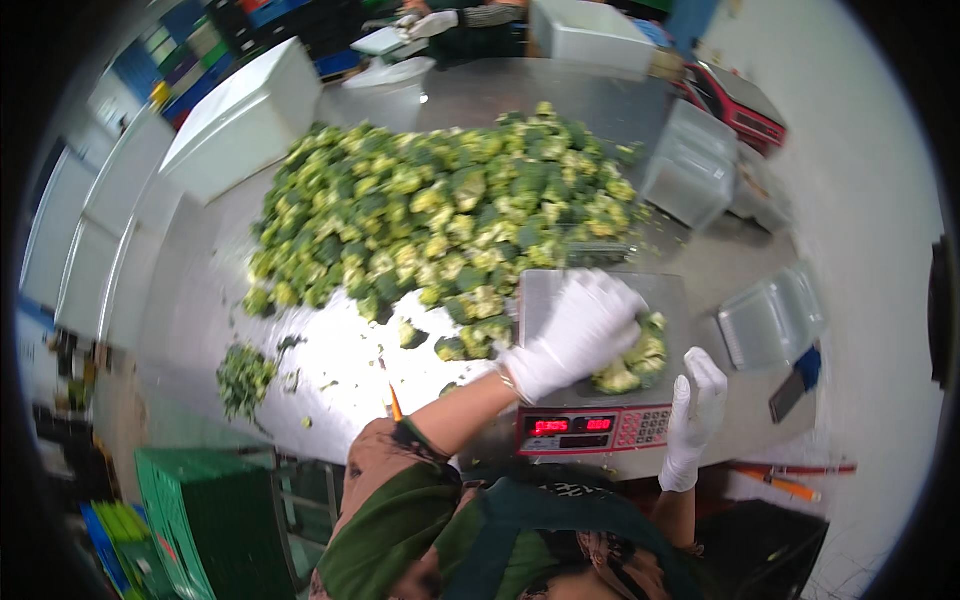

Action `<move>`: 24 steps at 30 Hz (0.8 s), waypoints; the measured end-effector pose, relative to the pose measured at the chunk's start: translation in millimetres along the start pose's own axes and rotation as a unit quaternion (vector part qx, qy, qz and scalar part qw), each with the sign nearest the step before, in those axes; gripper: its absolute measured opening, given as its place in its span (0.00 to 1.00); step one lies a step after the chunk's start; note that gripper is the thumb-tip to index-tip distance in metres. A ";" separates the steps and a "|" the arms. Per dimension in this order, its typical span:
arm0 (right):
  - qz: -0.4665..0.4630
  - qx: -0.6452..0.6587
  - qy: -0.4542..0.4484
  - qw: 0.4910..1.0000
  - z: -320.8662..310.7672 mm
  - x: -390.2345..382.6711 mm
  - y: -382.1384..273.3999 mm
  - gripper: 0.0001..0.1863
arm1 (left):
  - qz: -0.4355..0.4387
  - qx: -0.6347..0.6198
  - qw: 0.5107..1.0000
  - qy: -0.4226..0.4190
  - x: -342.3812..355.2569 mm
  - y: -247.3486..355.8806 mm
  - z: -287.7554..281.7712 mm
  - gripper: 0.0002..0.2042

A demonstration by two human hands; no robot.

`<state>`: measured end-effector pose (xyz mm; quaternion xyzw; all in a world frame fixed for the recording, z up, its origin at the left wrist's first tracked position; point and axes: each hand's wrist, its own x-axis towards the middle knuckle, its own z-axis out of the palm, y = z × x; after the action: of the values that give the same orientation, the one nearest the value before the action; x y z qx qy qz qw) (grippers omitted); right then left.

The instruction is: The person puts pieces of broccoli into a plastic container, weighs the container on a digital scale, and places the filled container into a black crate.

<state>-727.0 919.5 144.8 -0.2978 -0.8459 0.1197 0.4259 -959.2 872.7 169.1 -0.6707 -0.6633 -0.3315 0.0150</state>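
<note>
Broccoli florets (632, 360) sit in what looks like a clear tray on the metal platform of a red digital scale (600, 430). My white-gloved left hand (580, 330) reaches across the platform, just left of these florets and partly over them. Its fingers are curled, and the fingertips and anything in them are hidden below the hand. To the right of the scale, my gloved right hand (697, 415) is raised, thumb and fingers apart, holding nothing. A large heap of broccoli florets (420, 215) covers the metal table (190, 310) beyond the scale.
Clear plastic trays (690, 165) are stacked at the right, with another tray (770, 315) nearer. Beside it lies a dark phone-like object (788, 396). White bins (245, 120) stand at the far side, where another person's gloved hand (432, 25) shows. Leafy scraps (245, 380) lie left.
</note>
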 end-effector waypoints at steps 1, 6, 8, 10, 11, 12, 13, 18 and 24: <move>-0.019 -0.026 -0.017 0.999 6.6 7.4 -4.9 0.15 | 0.011 0.060 0.998 -0.033 -11.0 11.9 6.8 0.12; -0.086 -0.104 -0.132 0.982 24.0 19.2 -25.1 0.15 | -0.058 -0.067 0.990 0.111 -57.1 3.0 20.6 0.12; -0.028 -0.100 -0.092 0.990 18.1 12.6 -21.5 0.13 | -0.122 -0.138 0.968 0.169 -80.8 -18.0 1.3 0.10; 0.028 -0.104 -0.057 0.993 7.6 5.6 -10.9 0.12 | -0.180 -0.114 0.944 0.252 -118.2 -64.9 1.2 0.09; 0.036 -0.089 -0.049 0.994 2.0 2.4 -2.4 0.11 | -0.238 -0.083 0.927 0.277 -146.9 -104.1 11.6 0.08; 0.050 -0.074 -0.039 0.995 -4.3 -2.5 7.8 0.11 | -0.285 -0.048 0.914 0.283 -168.3 -135.2 7.4 0.07; 0.062 -0.061 -0.031 0.996 -7.4 -6.2 11.1 0.11 | -0.312 0.046 0.906 0.281 -190.1 -165.4 6.8 0.07; 0.119 -0.001 -0.051 0.992 -7.6 -8.5 -4.4 0.14 | -0.318 0.194 0.918 0.134 -201.9 -216.4 2.4 0.20; 0.024 -0.069 -0.032 0.997 -9.3 2.0 -35.7 0.12 | -0.324 0.020 0.917 0.230 -192.9 -218.3 -5.8 0.18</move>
<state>-734.9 891.9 168.1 -0.3429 -0.8578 0.0805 0.3744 -1138.9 726.3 -7.6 -0.3234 -0.8293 -0.4499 0.0726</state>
